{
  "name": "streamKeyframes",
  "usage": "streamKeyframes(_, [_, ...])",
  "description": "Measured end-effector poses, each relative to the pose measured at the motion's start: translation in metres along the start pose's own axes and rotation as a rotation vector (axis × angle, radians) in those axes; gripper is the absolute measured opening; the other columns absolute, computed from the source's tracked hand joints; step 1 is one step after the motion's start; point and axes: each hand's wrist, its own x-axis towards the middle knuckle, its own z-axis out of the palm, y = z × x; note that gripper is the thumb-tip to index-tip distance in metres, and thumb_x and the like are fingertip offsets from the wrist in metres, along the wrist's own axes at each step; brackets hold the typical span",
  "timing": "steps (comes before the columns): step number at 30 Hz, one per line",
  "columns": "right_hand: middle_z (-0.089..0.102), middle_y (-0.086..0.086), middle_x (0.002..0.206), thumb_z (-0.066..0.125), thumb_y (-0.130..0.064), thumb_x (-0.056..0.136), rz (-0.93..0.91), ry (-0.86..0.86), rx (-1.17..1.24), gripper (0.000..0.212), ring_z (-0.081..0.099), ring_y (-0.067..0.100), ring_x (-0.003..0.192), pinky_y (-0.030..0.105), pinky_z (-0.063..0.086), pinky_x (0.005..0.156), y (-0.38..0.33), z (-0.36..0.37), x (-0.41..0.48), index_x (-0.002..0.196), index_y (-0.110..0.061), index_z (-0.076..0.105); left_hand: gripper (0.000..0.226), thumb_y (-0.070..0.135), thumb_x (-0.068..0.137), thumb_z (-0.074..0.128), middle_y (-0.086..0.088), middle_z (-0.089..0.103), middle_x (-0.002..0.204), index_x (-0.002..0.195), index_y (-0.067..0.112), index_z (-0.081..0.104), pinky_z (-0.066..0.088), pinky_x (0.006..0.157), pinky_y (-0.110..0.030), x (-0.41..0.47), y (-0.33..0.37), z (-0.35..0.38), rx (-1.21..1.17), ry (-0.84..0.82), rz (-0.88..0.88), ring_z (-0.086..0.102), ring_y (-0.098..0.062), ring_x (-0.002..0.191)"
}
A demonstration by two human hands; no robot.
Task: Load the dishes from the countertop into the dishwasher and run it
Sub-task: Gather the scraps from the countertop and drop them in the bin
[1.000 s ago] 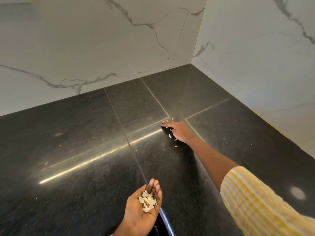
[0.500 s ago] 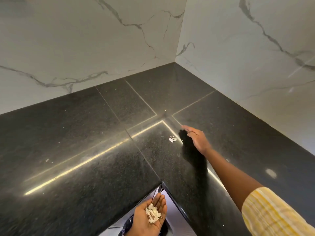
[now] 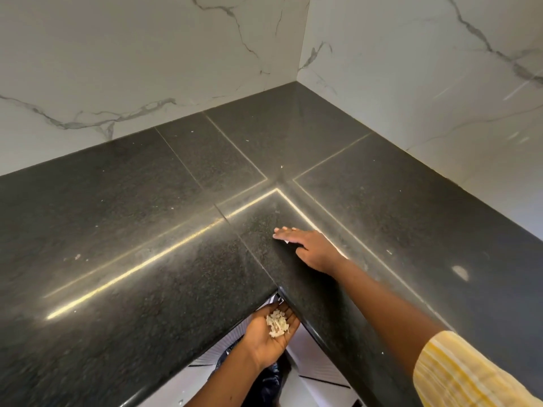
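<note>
My right hand point(image 3: 311, 249) lies flat on the black granite countertop point(image 3: 147, 230), fingers straight, with a small white scrap showing under its fingers. My left hand point(image 3: 269, 336) is held palm up, cupped, just below the counter's inner corner edge. A pile of pale food scraps point(image 3: 277, 323) rests in its palm. No dishes and no dishwasher are in view.
White marble-look walls point(image 3: 147, 69) meet in the corner behind the L-shaped counter. Small crumbs point(image 3: 77, 256) dot the counter surface. Below the counter edge I see pale cabinet fronts point(image 3: 317, 368) and dark clothing.
My right hand has slid across the counter toward the inner edge, over the white scrap. My left hand has stayed below the edge with its scraps. The view has shifted.
</note>
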Motion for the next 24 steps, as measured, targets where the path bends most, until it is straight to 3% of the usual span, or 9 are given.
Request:
streamKeyframes(2, [0.045, -0.007, 0.14, 0.038, 0.006, 0.076, -0.029, -0.03, 0.064, 0.062, 0.031, -0.006, 0.127, -0.001, 0.009, 0.105, -0.009, 0.009, -0.012, 0.132, -0.017, 0.053, 0.031, 0.01, 0.089, 0.042, -0.024, 0.068, 0.098, 0.095, -0.009, 0.066, 0.053, 0.076, -0.05, 0.003, 0.001, -0.002, -0.017, -0.025, 0.017, 0.07, -0.036, 0.082])
streamKeyframes(5, [0.052, -0.002, 0.132, 0.035, -0.002, 0.074, 0.044, 0.063, 0.439, 0.058, 0.047, -0.007, 0.119, 0.009, 0.029, 0.106, -0.016, 0.016, -0.026, 0.127, -0.015, 0.054, 0.033, 0.011, 0.088, 0.043, -0.024, 0.069, 0.097, 0.09, -0.009, 0.07, 0.055, 0.075, -0.047, 0.005, 0.001, -0.004, -0.031, -0.069, 0.063, 0.07, -0.035, 0.083])
streamKeyframes(7, [0.046, -0.001, 0.138, 0.036, -0.004, 0.079, 0.125, 0.16, 0.47, 0.055, 0.042, 0.001, 0.127, 0.013, 0.025, 0.109, -0.015, 0.01, -0.03, 0.132, -0.014, 0.048, 0.034, 0.013, 0.088, 0.043, -0.023, 0.069, 0.098, 0.09, -0.008, 0.07, 0.055, 0.076, -0.045, 0.006, 0.001, -0.006, -0.028, -0.086, 0.093, 0.07, -0.034, 0.085])
streamKeyframes(10, [0.014, -0.004, 0.155, 0.035, -0.018, 0.099, 0.118, 0.036, -0.082, 0.05, 0.007, 0.01, 0.144, 0.014, -0.003, 0.111, -0.004, 0.004, -0.028, 0.147, -0.016, 0.022, 0.037, 0.017, 0.088, 0.043, -0.02, 0.07, 0.098, 0.088, -0.006, 0.073, 0.056, 0.077, -0.043, 0.008, 0.002, -0.007, -0.031, -0.112, 0.123, 0.07, -0.032, 0.086])
streamKeyframes(12, [0.0, -0.007, 0.155, 0.026, -0.036, 0.1, 0.031, -0.059, -0.344, 0.055, -0.009, 0.012, 0.144, 0.019, -0.013, 0.111, 0.001, 0.01, -0.025, 0.149, -0.019, 0.009, 0.037, 0.018, 0.084, 0.045, -0.02, 0.071, 0.097, 0.087, -0.006, 0.073, 0.057, 0.075, -0.043, 0.009, 0.002, -0.006, -0.034, -0.145, 0.138, 0.07, -0.032, 0.087])
streamKeyframes(15, [-0.007, -0.019, 0.15, 0.014, -0.045, 0.094, -0.107, -0.103, -0.453, 0.058, -0.019, 0.009, 0.139, 0.02, -0.022, 0.108, -0.005, 0.02, -0.027, 0.149, -0.026, 0.007, 0.035, 0.018, 0.081, 0.048, -0.019, 0.072, 0.093, 0.084, -0.005, 0.074, 0.058, 0.072, -0.043, 0.009, 0.003, -0.005, -0.007, -0.192, 0.166, 0.071, -0.031, 0.084])
streamKeyframes(17, [-0.008, -0.022, 0.148, 0.01, -0.054, 0.094, -0.174, -0.141, -0.495, 0.059, -0.023, 0.008, 0.137, 0.019, -0.024, 0.107, -0.009, 0.024, -0.032, 0.148, -0.03, 0.007, 0.024, 0.015, 0.075, 0.066, -0.019, 0.072, 0.094, 0.087, -0.004, 0.074, 0.058, 0.075, -0.043, 0.008, 0.004, -0.006, -0.003, -0.246, 0.178, 0.071, -0.03, 0.085])
streamKeyframes(19, [-0.008, -0.023, 0.148, 0.006, -0.061, 0.09, -0.227, -0.184, -0.544, 0.062, -0.023, 0.01, 0.137, 0.02, -0.025, 0.107, -0.012, 0.027, -0.039, 0.146, -0.036, 0.004, 0.028, 0.014, 0.067, 0.076, -0.018, 0.072, 0.094, 0.089, -0.003, 0.073, 0.057, 0.076, -0.043, 0.008, 0.005, -0.008, 0.002, -0.274, 0.196, 0.071, -0.029, 0.086])
streamKeyframes(24, [-0.015, -0.018, 0.149, -0.003, -0.066, 0.082, -0.098, -0.132, -0.546, 0.064, -0.026, 0.014, 0.137, 0.027, -0.024, 0.109, -0.003, 0.022, -0.049, 0.141, -0.04, -0.007, 0.034, 0.021, 0.086, 0.048, -0.019, 0.07, 0.098, 0.091, -0.003, 0.072, 0.053, 0.082, -0.044, 0.014, 0.006, -0.011, 0.005, -0.228, 0.181, 0.07, -0.03, 0.087])
